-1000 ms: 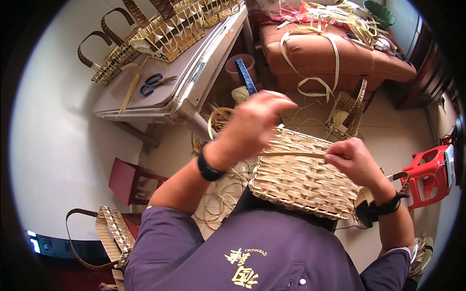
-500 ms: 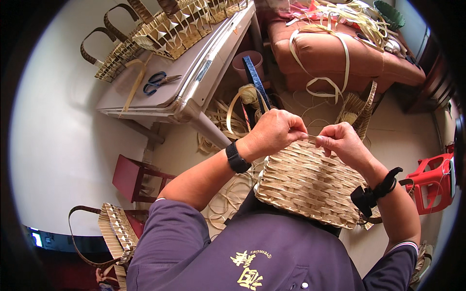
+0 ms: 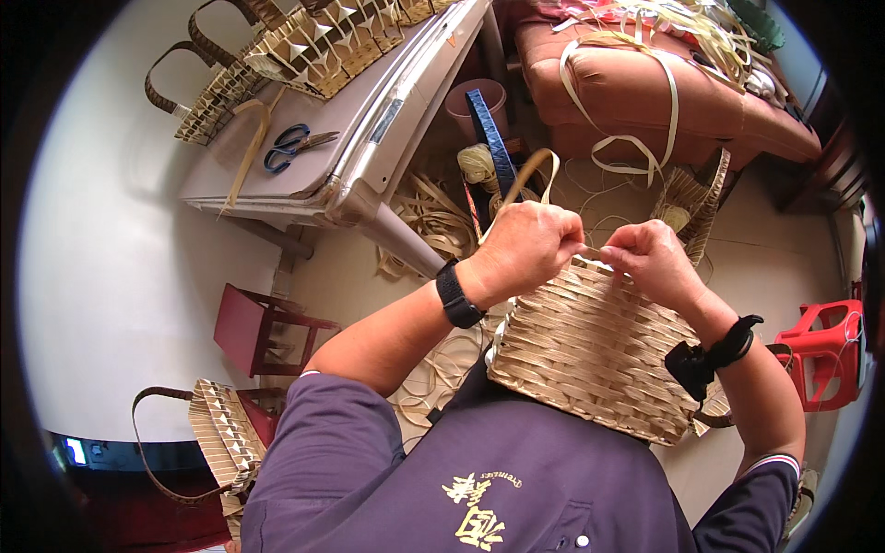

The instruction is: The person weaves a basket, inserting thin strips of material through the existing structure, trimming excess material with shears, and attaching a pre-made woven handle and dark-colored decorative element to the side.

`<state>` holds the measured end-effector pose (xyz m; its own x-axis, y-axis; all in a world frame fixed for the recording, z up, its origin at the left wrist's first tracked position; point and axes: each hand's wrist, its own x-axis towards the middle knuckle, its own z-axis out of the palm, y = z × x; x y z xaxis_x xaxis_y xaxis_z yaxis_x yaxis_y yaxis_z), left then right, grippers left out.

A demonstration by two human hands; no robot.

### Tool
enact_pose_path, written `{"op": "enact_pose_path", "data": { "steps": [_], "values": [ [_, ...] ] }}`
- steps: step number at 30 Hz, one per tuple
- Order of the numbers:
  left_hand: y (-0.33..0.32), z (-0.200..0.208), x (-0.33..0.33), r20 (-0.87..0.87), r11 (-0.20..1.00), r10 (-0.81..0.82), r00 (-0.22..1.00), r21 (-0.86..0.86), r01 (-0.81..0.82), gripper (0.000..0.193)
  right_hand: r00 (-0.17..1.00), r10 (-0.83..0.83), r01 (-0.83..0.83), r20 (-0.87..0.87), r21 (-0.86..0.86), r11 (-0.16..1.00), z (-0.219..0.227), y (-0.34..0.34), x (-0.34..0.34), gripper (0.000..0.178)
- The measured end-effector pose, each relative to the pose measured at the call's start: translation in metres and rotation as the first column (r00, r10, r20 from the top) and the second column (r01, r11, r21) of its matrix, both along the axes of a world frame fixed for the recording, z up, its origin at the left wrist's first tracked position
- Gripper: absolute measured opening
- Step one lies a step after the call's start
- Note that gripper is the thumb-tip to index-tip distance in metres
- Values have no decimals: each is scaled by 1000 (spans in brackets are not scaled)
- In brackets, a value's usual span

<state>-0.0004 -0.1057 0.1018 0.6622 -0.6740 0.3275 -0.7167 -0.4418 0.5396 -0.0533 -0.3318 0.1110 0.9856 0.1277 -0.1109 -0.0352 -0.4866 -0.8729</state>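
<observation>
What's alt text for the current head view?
Left hand and right hand pinch a thin strip at the far edge of a woven piece. Scissors and handled baskets sit on a table, upper left; red stool, right.

The lap basket (image 3: 585,364) is woven-patterned tan, the shirt (image 3: 553,470) dark purple, the plastic stool (image 3: 813,345) red.

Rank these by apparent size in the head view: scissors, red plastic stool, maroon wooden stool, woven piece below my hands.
1. Woven piece
2. Red plastic stool and maroon wooden stool: too alike to rank
3. Scissors
</observation>
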Motion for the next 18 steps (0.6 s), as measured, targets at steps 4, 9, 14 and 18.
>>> {"op": "enact_pose_path", "data": {
  "steps": [4, 9, 14, 18],
  "values": [
    [8, -10, 2, 158, 993, -32, 987, 113, 14, 14, 999, -39, 37, -12, -135, 990, -2, -9, -4, 18],
    [7, -7, -3, 243, 961, -44, 969, 276, -25, 17, 1000, 1, -3, -9, -191, 982, -7, -10, -4, 20],
    [-2, -21, -4, 196, 966, -48, 979, 257, -4, 17, 994, 50, -58, -101, -83, 995, -19, -15, 4, 25],
    [-9, -33, -12, 146, 977, -3, 989, 211, -28, 16, 951, 152, -111, -271, 159, 981, -32, -19, 18, 40]
  ]
}}
